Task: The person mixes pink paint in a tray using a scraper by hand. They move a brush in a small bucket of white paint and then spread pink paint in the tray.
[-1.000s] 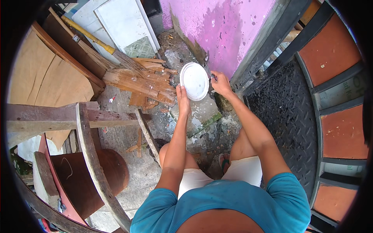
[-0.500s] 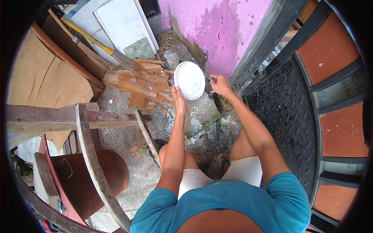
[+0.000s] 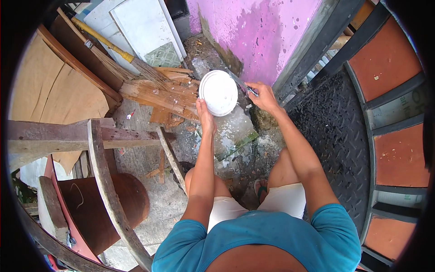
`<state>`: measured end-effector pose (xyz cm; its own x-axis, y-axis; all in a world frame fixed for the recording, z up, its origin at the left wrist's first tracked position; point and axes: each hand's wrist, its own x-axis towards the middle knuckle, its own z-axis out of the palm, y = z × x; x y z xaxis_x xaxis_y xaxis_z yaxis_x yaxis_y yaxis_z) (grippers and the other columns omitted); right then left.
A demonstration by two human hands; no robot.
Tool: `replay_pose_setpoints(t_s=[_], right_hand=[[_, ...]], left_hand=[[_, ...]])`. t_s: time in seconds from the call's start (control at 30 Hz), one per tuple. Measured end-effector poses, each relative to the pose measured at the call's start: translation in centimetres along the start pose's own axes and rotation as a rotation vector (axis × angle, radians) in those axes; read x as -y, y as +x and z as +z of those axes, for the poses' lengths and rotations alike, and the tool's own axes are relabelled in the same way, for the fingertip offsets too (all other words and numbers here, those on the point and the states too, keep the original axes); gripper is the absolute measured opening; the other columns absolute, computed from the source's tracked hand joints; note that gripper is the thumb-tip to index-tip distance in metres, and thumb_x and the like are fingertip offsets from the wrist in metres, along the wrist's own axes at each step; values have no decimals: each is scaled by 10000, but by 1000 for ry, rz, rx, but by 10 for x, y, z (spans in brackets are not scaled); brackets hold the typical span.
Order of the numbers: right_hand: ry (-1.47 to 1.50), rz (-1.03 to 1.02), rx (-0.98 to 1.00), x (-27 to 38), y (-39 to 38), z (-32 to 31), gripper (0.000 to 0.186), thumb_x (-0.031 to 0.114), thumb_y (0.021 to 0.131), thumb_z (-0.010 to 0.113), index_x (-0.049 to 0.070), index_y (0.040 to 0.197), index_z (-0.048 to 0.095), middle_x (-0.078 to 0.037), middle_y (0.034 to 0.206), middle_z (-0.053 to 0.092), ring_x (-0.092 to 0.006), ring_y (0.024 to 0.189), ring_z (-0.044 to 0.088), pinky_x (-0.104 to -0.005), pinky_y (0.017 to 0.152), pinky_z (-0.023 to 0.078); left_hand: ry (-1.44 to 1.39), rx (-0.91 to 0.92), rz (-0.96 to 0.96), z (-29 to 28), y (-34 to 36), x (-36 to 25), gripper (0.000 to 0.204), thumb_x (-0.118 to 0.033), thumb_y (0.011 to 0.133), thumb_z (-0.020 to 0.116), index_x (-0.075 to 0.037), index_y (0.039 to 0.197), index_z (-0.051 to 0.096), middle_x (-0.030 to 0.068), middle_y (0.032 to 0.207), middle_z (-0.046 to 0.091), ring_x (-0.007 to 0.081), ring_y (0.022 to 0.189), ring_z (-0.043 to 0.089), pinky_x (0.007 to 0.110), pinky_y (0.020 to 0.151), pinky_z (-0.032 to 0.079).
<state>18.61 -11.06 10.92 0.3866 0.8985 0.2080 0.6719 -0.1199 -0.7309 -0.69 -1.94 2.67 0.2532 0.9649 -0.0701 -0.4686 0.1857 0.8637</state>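
Note:
My left hand (image 3: 205,114) grips the near rim of a round white lid (image 3: 218,92) and holds it up, tilted, above the ground. My right hand (image 3: 262,96) is closed on the handle of a thin metal blade (image 3: 237,81), perhaps a knife, whose tip touches the lid's right edge. Both arms reach forward from my blue shirt and white shorts. Below the lid lies a pale flat slab (image 3: 233,131) among rubble.
A pink stained wall (image 3: 263,31) stands ahead. Broken wood planks (image 3: 158,93), a broom (image 3: 115,52) and white boards (image 3: 140,27) lie left. Wooden beams (image 3: 68,136) and a brown round tub (image 3: 106,206) are at lower left. A black mat (image 3: 335,131) and orange tiles are right.
Both hands have carried the lid and the blade slightly left and farther away. The blade stays against the lid's right edge.

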Motion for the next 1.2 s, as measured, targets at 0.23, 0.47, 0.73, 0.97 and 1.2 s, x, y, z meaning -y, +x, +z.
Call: replay_pose_setpoints(t_s=[0.23,0.47,0.73,0.97,1.2], right_hand=[[-27,-72,31,-10,2,0,345,74,758,614,56,1101,642,-220,916,599,-343,835,610,-387,742,477],[-45,-6,104,-35,3,11,365,83,765,617,50,1129,627,-205,778,637,-344,761,638,-375,709,495],[112,187,166,-10,2,-20,359,142,759,652,68,1111,645,-160,764,651,-246,765,644,-357,713,496],[-65,-16,50,-3,4,-28,344,132,744,649,79,1084,658,-192,876,627,-289,791,618,-351,739,481],[-60,-38,85,-3,6,-25,349,124,735,643,83,1081,660,-191,887,625,-304,797,622,-351,746,483]], left_hand=[[72,-36,30,3,0,-8,406,-313,997,361,-23,1279,393,87,1256,472,169,1171,434,315,1001,329],[-97,-67,93,13,3,-9,417,-318,1001,352,-25,1293,398,92,1254,479,159,1152,444,305,991,339],[79,-82,137,-11,18,-2,456,-319,999,359,4,1321,376,112,1292,449,176,1173,429,303,1001,327],[79,-35,113,-2,11,-4,446,-317,998,366,12,1296,400,105,1260,465,160,1146,435,293,990,327],[55,-51,130,-4,12,-6,422,-315,998,370,4,1270,421,92,1219,491,149,1116,449,290,975,336]])
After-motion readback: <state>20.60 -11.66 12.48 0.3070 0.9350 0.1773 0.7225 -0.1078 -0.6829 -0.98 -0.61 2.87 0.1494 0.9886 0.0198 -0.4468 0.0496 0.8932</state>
